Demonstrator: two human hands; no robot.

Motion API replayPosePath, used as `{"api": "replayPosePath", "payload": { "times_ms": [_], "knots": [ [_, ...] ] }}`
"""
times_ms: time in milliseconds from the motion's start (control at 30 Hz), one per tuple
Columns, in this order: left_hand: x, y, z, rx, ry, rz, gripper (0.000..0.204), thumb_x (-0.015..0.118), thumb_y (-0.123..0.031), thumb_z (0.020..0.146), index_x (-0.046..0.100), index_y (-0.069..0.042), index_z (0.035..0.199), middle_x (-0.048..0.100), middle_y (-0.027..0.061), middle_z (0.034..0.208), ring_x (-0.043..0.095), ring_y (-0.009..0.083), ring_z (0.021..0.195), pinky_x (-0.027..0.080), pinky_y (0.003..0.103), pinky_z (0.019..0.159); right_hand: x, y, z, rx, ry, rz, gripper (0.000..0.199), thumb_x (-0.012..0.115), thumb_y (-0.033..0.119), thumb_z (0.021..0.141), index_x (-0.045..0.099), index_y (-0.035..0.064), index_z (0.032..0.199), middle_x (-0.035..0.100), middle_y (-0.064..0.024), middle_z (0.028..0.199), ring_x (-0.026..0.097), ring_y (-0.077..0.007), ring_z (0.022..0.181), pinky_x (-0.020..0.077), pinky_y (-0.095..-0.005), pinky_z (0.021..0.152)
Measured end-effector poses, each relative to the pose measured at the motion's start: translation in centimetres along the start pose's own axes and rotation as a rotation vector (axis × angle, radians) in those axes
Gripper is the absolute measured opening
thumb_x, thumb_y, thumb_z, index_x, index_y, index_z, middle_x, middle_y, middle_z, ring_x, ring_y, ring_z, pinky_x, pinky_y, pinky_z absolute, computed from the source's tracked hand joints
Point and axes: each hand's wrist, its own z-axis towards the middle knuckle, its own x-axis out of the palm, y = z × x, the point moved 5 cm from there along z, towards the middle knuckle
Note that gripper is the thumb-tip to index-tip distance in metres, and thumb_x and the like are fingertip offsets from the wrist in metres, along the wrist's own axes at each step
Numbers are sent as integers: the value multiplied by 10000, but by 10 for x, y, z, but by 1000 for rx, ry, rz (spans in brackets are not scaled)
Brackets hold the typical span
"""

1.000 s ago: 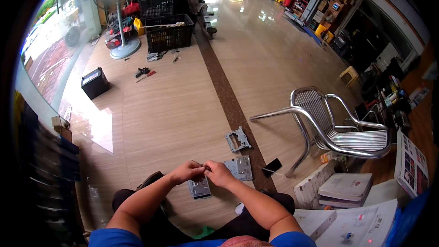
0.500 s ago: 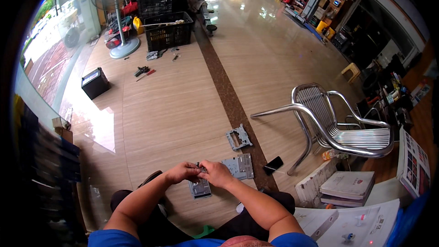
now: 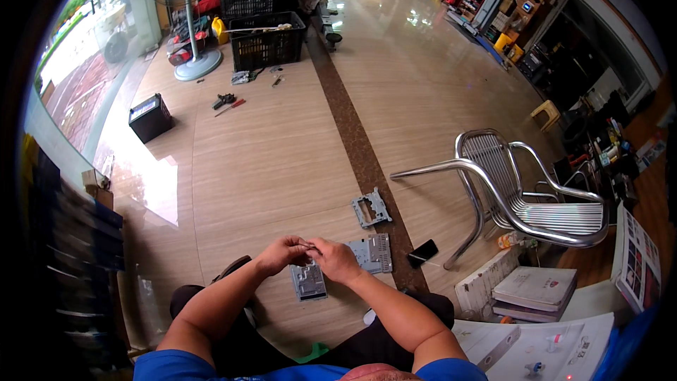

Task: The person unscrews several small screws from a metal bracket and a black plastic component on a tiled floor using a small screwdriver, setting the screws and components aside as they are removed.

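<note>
My left hand (image 3: pixel 282 254) and my right hand (image 3: pixel 335 262) meet in front of me, fingertips pinched together. Between them is something small that I cannot make out. Right below the hands, a grey metal device with a boxy shape (image 3: pixel 309 283) lies on the floor, partly covered by them. Beside my right hand lies a flat grey metal plate (image 3: pixel 371 254) with a slotted edge, its left end hidden. Farther off rests a grey metal frame (image 3: pixel 371 209) with a large opening in its middle.
A black phone (image 3: pixel 422 254) lies to the right, near a metal chair (image 3: pixel 525 190). Books (image 3: pixel 536 287) are stacked at the lower right. Left and far are a black battery (image 3: pixel 150 118), a red screwdriver (image 3: pixel 230 107), a fan (image 3: pixel 198 65) and black crates (image 3: pixel 268 47).
Both hands have risen slightly away from me, still pinched together, and more of the boxy metal device shows below them. The view has shifted a little; the floor parts stay put.
</note>
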Motion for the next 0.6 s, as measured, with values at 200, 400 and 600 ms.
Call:
{"api": "replayPosePath", "payload": {
  "times_ms": [200,400,600],
  "knots": [
    [-1,-2,0,25,-28,-19,199,558,-210,1000,597,-29,1076,690,87,951,680,211,874,565,369,816,-1,-1,2,-70,-112,51,181,626,159,917,637,53,1064,675,-175,954,654,-373,878,526,-428,727],
    [-8,6,1,21,-54,-55,218,522,-239,1018,575,-35,1073,679,108,967,680,236,869,570,399,804,-1,4,3,-108,-143,82,138,642,115,898,650,31,1008,656,-175,925,638,-371,870,519,-413,735],
    [3,-2,-2,-14,-78,-20,232,503,-245,1024,581,-28,1048,671,111,937,679,236,847,575,390,783,-1,3,3,-121,-148,70,136,653,115,889,652,37,1001,652,-163,909,641,-361,844,517,-409,714]
  ]
}}
